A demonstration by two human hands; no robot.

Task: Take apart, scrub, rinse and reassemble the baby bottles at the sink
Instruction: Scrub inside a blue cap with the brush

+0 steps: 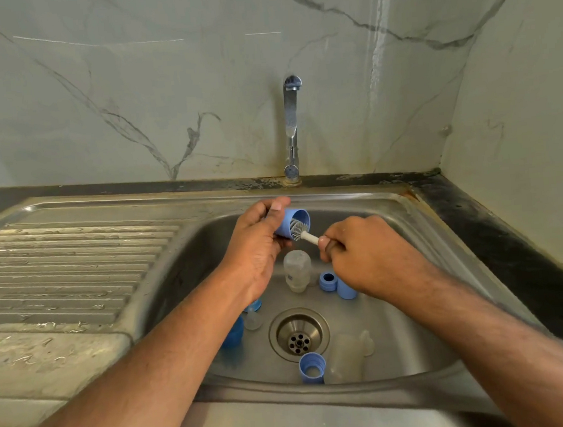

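The left grip is curled around 1 blue cap, thumb along its upper side, holding it on its side with the open mouth turned toward the right grip. The right grip is closed in a fist around the white handle of 1 brush, whose bristle head sits inside the cap's mouth. Both are held over the back part of the sink, in front of the tap.

Below them in the basin lie the other parts. 1 clear bottle stands mouth down just beneath the cap and between the 2 grips. Just right of it, under the right wrist, are 1 blue ring and 1 second blue cap, touching each other. Under the left forearm sit 1 clear teat and blue pieces partly hidden by the arm, too covered to count. Nearer the front edge, right of the drain, lie 1 blue collar, 1 second clear bottle on its side and 1 second teat. The ribbed drainboard on the left is wet.
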